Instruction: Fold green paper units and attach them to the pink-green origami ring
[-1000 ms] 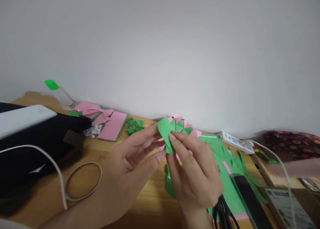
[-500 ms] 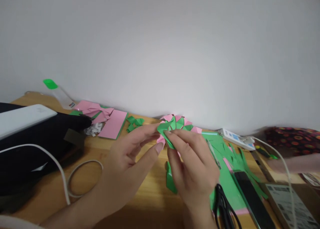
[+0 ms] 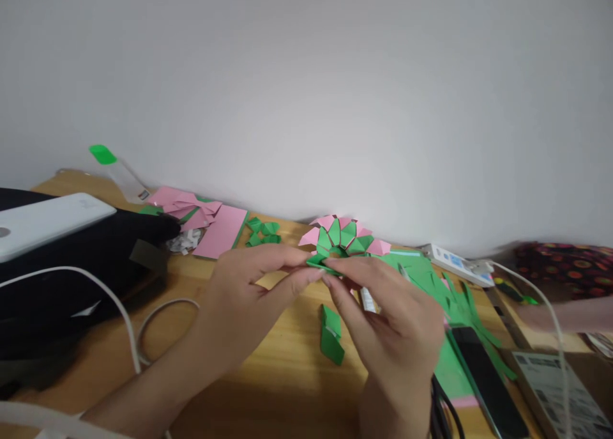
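Observation:
A small folded green paper piece (image 3: 324, 264) is pinched at both ends over the table. My left hand (image 3: 261, 292) grips its left end between thumb and fingers. On the right end, the thumb and fingertips of my right hand (image 3: 387, 317) are closed. Just behind stands a pink and green folded-paper ring (image 3: 342, 234), its lower part hidden by my hands. Another folded green paper strip (image 3: 331, 335) lies on the wood below them. Several small green folded pieces (image 3: 263, 231) sit left of the ring.
Pink paper sheets (image 3: 223, 231) lie at the back left, near a bottle with a green cap (image 3: 103, 154). To the right are green paper (image 3: 453, 369), a phone (image 3: 486, 381) and a power strip (image 3: 457, 263). Another person's arm (image 3: 550, 314) reaches in at far right.
The green piece has been turned flatter and lowered slightly. My left fingers have closed on its left end, and my right hand has shifted right, uncovering more of the ring and strip.

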A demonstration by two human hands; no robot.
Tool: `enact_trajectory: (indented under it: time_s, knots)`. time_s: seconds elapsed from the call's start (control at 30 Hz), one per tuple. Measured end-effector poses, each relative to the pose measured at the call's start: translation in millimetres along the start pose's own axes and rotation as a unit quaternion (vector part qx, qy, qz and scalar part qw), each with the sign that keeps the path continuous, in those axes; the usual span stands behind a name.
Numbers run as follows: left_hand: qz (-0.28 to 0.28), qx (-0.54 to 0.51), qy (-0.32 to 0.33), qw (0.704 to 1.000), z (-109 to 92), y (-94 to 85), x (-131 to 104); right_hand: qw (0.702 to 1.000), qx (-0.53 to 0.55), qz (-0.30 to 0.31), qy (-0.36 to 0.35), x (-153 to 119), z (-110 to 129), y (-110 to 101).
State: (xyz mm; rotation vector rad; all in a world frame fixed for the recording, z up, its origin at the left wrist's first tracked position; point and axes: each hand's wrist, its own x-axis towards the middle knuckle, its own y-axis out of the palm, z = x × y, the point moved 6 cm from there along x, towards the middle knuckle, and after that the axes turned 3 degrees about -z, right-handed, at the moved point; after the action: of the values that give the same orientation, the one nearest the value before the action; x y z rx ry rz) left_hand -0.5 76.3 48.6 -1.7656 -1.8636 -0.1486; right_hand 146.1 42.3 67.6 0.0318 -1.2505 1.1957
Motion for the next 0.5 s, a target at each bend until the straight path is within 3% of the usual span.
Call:
enact_trajectory:
  time_s: [0.1, 0.2, 0.33, 0.5]
  knots:
    - [0.042, 0.02, -0.001, 0.999, 1, 2.0, 2, 1.0, 0.005, 0.009, 0.022, 1, -4, -1]
    - [0.079, 0.018, 0.012, 0.997, 0, 3.5, 3, 0.993, 0.074, 0.031, 0.086, 4, -15, 2]
    - [0.128, 0.0, -0.009, 0.992, 4, 8.3, 3, 0.962, 0.206, 0.074, 0.161, 6, -28, 9]
    - [0.139, -0.005, -0.023, 0.99, 5, 9.9, 3, 0.928, 0.268, 0.116, 0.232, 1, -38, 17]
